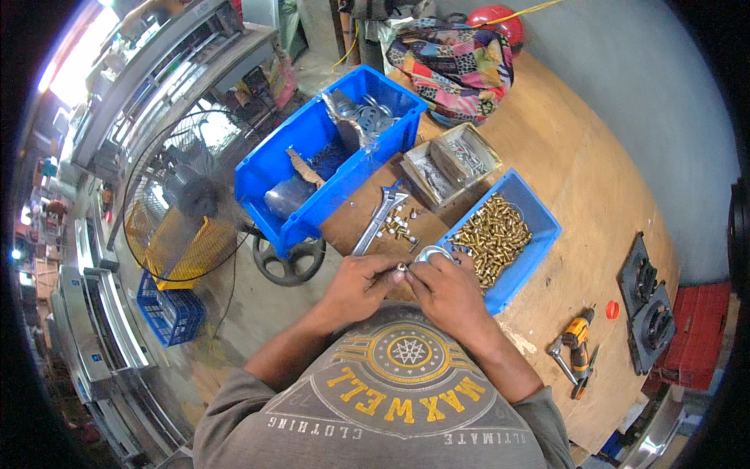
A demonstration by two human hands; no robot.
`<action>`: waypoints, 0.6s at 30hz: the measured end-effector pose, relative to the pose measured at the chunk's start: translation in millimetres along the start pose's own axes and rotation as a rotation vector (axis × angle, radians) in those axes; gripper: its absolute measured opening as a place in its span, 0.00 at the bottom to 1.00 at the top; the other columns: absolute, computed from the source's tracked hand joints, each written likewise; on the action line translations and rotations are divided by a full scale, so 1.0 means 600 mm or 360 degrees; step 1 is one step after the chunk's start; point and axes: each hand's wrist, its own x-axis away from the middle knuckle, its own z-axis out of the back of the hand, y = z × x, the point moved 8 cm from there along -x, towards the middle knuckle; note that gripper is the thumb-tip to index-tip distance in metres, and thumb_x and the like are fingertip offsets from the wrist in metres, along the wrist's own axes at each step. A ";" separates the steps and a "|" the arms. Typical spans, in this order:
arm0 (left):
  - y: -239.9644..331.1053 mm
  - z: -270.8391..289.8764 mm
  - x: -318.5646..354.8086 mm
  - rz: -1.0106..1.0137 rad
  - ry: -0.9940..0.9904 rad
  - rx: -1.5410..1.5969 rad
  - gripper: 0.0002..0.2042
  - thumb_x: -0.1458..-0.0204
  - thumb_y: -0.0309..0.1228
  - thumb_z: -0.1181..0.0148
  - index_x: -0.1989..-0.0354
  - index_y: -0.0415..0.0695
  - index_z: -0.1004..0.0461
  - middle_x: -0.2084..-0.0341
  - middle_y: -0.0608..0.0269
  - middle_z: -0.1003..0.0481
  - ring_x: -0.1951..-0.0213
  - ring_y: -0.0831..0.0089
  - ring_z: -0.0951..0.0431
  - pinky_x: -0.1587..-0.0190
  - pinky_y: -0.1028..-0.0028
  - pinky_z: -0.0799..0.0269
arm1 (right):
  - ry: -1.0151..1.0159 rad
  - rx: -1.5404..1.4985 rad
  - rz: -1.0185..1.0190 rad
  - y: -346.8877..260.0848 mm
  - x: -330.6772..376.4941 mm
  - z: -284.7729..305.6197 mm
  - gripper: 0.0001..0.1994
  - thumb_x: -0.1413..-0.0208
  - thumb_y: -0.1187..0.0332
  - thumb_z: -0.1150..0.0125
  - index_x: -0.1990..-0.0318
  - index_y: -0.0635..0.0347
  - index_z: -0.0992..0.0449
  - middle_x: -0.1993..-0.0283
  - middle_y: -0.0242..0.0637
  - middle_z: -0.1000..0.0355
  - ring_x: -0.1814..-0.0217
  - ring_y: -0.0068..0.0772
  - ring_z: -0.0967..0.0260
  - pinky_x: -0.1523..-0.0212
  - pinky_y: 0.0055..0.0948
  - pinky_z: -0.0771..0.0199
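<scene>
Close in front of my chest, my left hand [358, 286] and my right hand [447, 291] meet at the fingertips. Both are closed in a pinch on a small silvery metal piece [401, 268], too small to name exactly. A round metal ring [434, 252] shows at the fingers of my right hand, partly covered by them. Just beyond my left hand lies a large adjustable wrench [379, 221]. Loose brass-coloured fittings [400, 227] with white ends are scattered beside it. To the right of my right hand, a blue bin [525, 248] holds many brass-coloured fittings [494, 234].
A larger blue bin [344, 205] with metal discs stands at the table's left edge. Behind the fittings sits a divided box [453, 166] of small hardware. A patchwork bag [453, 66] lies farther back. At right are a cordless drill [576, 336] and black plates [647, 301]. A fan [187, 195] stands left.
</scene>
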 end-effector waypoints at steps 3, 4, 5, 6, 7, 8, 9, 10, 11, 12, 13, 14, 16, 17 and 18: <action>-0.002 -0.025 0.003 0.0031 0.0059 0.0031 0.11 0.44 0.29 0.41 0.57 0.36 0.23 0.68 0.46 0.21 0.67 0.59 0.18 0.63 0.68 0.26 | -0.0137 0.0042 -0.0056 0.021 0.017 -0.007 0.07 0.43 0.65 0.46 0.61 0.51 0.22 0.67 0.37 0.29 0.59 0.39 0.29 0.48 0.52 0.42; -0.007 -0.031 0.001 0.0037 0.0098 0.0071 0.10 0.44 0.29 0.42 0.58 0.35 0.23 0.69 0.46 0.21 0.68 0.60 0.19 0.63 0.68 0.26 | -0.0149 0.0048 -0.0051 0.026 0.023 -0.007 0.07 0.44 0.65 0.46 0.62 0.50 0.22 0.67 0.37 0.29 0.58 0.38 0.29 0.48 0.52 0.42; -0.022 -0.037 -0.002 0.0133 0.0098 -0.0052 0.10 0.44 0.29 0.42 0.58 0.35 0.23 0.69 0.47 0.21 0.69 0.60 0.19 0.64 0.69 0.27 | -0.0161 0.0055 -0.0045 0.029 0.027 -0.006 0.07 0.44 0.65 0.47 0.62 0.49 0.22 0.67 0.36 0.29 0.58 0.38 0.30 0.48 0.52 0.42; -0.039 -0.039 -0.005 0.0221 0.0117 -0.0164 0.10 0.43 0.29 0.42 0.59 0.35 0.23 0.70 0.47 0.21 0.70 0.61 0.20 0.64 0.69 0.27 | -0.0231 0.0047 0.0072 0.019 0.035 -0.011 0.07 0.44 0.65 0.45 0.63 0.50 0.22 0.68 0.36 0.29 0.59 0.39 0.30 0.49 0.50 0.40; -0.059 -0.046 -0.005 0.0339 0.0097 -0.0278 0.10 0.43 0.30 0.42 0.60 0.35 0.23 0.71 0.48 0.21 0.71 0.62 0.21 0.64 0.70 0.27 | -0.0301 0.0039 0.0192 0.005 0.045 -0.015 0.06 0.44 0.65 0.43 0.64 0.51 0.21 0.68 0.37 0.29 0.60 0.41 0.30 0.50 0.48 0.39; -0.086 -0.010 -0.023 0.0402 0.0388 -0.0191 0.10 0.43 0.31 0.42 0.60 0.35 0.24 0.72 0.48 0.22 0.73 0.63 0.22 0.65 0.70 0.28 | -0.0479 0.0078 0.0237 -0.001 0.055 -0.026 0.06 0.45 0.64 0.41 0.65 0.52 0.20 0.69 0.37 0.28 0.62 0.42 0.30 0.52 0.45 0.37; -0.122 0.029 -0.033 0.0581 0.0621 -0.0124 0.10 0.44 0.31 0.42 0.61 0.36 0.24 0.72 0.48 0.22 0.74 0.63 0.23 0.65 0.70 0.28 | -0.0312 -0.0057 0.0331 -0.013 0.056 -0.006 0.07 0.44 0.64 0.42 0.64 0.52 0.20 0.68 0.37 0.28 0.61 0.43 0.30 0.51 0.46 0.37; -0.129 0.042 -0.032 0.0442 0.0640 -0.0094 0.10 0.44 0.32 0.41 0.61 0.37 0.23 0.72 0.47 0.22 0.73 0.62 0.22 0.65 0.68 0.28 | -0.0241 -0.0146 0.0329 -0.016 0.057 0.006 0.07 0.44 0.64 0.42 0.64 0.52 0.20 0.67 0.38 0.28 0.61 0.43 0.30 0.51 0.46 0.37; -0.142 0.056 -0.040 0.0371 0.0631 -0.0080 0.10 0.45 0.32 0.41 0.60 0.38 0.23 0.71 0.46 0.22 0.72 0.60 0.22 0.65 0.67 0.28 | -0.0277 -0.0203 0.0284 -0.011 0.056 0.013 0.07 0.44 0.63 0.42 0.64 0.52 0.20 0.67 0.38 0.27 0.61 0.44 0.30 0.51 0.47 0.37; -0.165 0.059 -0.039 0.0408 0.0625 -0.0072 0.10 0.45 0.32 0.40 0.60 0.38 0.23 0.71 0.45 0.22 0.72 0.59 0.21 0.65 0.66 0.28 | -0.0136 -0.0096 0.0097 0.025 0.047 0.039 0.08 0.44 0.64 0.41 0.64 0.54 0.20 0.67 0.40 0.27 0.60 0.45 0.30 0.53 0.44 0.36; -0.175 0.039 -0.039 0.0331 0.0452 -0.0213 0.10 0.46 0.32 0.40 0.59 0.39 0.22 0.70 0.45 0.22 0.70 0.57 0.21 0.65 0.65 0.28 | 0.0120 -0.0203 -0.0026 0.057 0.047 0.077 0.08 0.44 0.64 0.41 0.64 0.57 0.20 0.68 0.41 0.27 0.62 0.45 0.30 0.55 0.42 0.35; -0.191 0.024 -0.041 0.0335 0.0291 -0.0383 0.10 0.46 0.32 0.40 0.59 0.40 0.22 0.69 0.45 0.22 0.69 0.55 0.20 0.64 0.63 0.27 | 0.0374 -0.0315 -0.0136 0.088 0.053 0.113 0.08 0.44 0.64 0.40 0.64 0.59 0.20 0.69 0.42 0.27 0.63 0.46 0.29 0.57 0.41 0.34; -0.194 -0.004 -0.058 0.0030 0.0124 -0.0811 0.11 0.48 0.32 0.40 0.58 0.43 0.21 0.67 0.45 0.21 0.65 0.48 0.20 0.61 0.57 0.26 | 0.0461 -0.0390 -0.0153 0.122 0.071 0.140 0.09 0.44 0.65 0.40 0.65 0.61 0.20 0.70 0.44 0.27 0.65 0.49 0.29 0.61 0.41 0.34; -0.218 -0.024 -0.068 0.0149 0.0031 -0.0979 0.11 0.48 0.32 0.39 0.58 0.43 0.21 0.68 0.45 0.21 0.65 0.48 0.21 0.60 0.55 0.26 | 0.0544 -0.0427 -0.0161 0.135 0.086 0.151 0.09 0.44 0.65 0.39 0.65 0.61 0.20 0.71 0.45 0.27 0.66 0.50 0.29 0.63 0.42 0.33; -0.231 -0.044 -0.082 0.0156 -0.0012 -0.1121 0.11 0.49 0.32 0.39 0.59 0.43 0.21 0.69 0.45 0.21 0.65 0.48 0.21 0.60 0.54 0.26 | 0.0528 -0.0417 -0.0221 0.146 0.102 0.148 0.08 0.44 0.66 0.40 0.64 0.62 0.20 0.71 0.45 0.27 0.67 0.50 0.29 0.63 0.41 0.33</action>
